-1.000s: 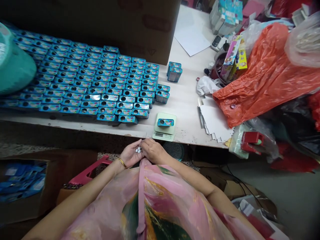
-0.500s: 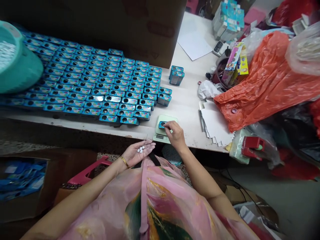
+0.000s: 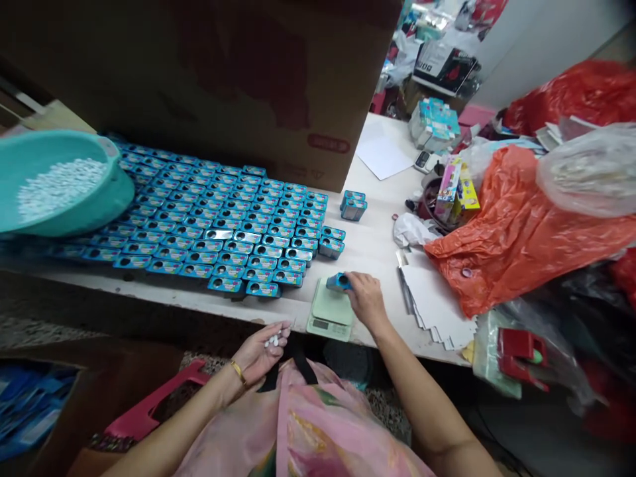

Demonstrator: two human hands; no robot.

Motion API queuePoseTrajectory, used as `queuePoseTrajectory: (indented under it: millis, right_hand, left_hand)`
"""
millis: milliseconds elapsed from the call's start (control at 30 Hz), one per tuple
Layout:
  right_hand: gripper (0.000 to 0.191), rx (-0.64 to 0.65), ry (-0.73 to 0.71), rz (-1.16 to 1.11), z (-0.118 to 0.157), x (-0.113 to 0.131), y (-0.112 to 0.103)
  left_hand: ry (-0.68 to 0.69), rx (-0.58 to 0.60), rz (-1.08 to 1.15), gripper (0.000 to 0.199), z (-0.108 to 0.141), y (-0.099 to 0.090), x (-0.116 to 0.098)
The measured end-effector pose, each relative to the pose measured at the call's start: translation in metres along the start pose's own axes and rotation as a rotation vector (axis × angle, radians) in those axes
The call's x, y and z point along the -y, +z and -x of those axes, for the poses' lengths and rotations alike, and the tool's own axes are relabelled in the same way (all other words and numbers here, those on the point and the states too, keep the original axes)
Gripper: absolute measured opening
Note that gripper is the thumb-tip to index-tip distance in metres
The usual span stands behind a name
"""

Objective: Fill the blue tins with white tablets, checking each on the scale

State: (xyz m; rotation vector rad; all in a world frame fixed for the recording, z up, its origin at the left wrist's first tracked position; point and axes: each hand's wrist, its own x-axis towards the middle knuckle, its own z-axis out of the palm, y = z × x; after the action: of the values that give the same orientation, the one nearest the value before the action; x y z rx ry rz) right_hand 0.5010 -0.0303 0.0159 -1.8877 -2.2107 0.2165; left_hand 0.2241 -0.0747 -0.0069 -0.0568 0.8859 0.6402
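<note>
My left hand (image 3: pixel 261 354) is cupped palm up just off the table's front edge, with a few small white candies (image 3: pixel 272 341) in it. My right hand (image 3: pixel 366 299) grips a small blue tin (image 3: pixel 338 282) on its side, at the far edge of a pale green digital scale (image 3: pixel 328 311). The tin seems lifted off the scale's pan or barely touching it; I cannot tell which. Many matching blue tins (image 3: pixel 213 255) lie in tight rows to the left, and a small stack of tins (image 3: pixel 354 205) stands beyond them.
A teal basin (image 3: pixel 59 189) full of white candies rests at the left, tilted over the tins. A large cardboard box (image 3: pixel 199 86) stands behind them. Stacked white paper (image 3: pixel 437 305) and an orange plastic bag (image 3: pixel 517 238) lie to the right on the white table (image 3: pixel 377 255).
My right hand has shifted the blue tin from the scale's top to its far edge and turned it on its side. The view has tilted up, showing more of the teal basin.
</note>
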Motion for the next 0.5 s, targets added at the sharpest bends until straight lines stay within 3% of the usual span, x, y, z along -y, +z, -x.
queuePoseTrajectory:
  millis: [100, 200, 333, 433, 500]
  right_hand:
    - [0.041, -0.161, 0.090, 0.080, -0.047, -0.030, -0.025]
    - [0.042, -0.211, 0.153, 0.140, -0.112, -0.052, -0.030]
    - [0.038, -0.076, 0.124, 0.154, -0.185, -0.055, 0.003]
    - [0.034, 0.070, 0.073, 0.132, -0.212, -0.051, 0.030]
    - [0.032, 0.101, 0.049, 0.125, -0.222, -0.054, 0.038]
  left_hand:
    - [0.085, -0.075, 0.048, 0.014, 0.008, -0.014, -0.011]
    - [0.162, -0.137, 0.096, 0.019, 0.014, -0.025, -0.015]
    - [0.216, -0.255, 0.158, 0.023, 0.017, -0.034, -0.008]
    - [0.232, -0.339, 0.180, 0.024, 0.018, -0.039, -0.002]
    - [0.257, -0.376, 0.188, 0.025, 0.020, -0.042, 0.001]
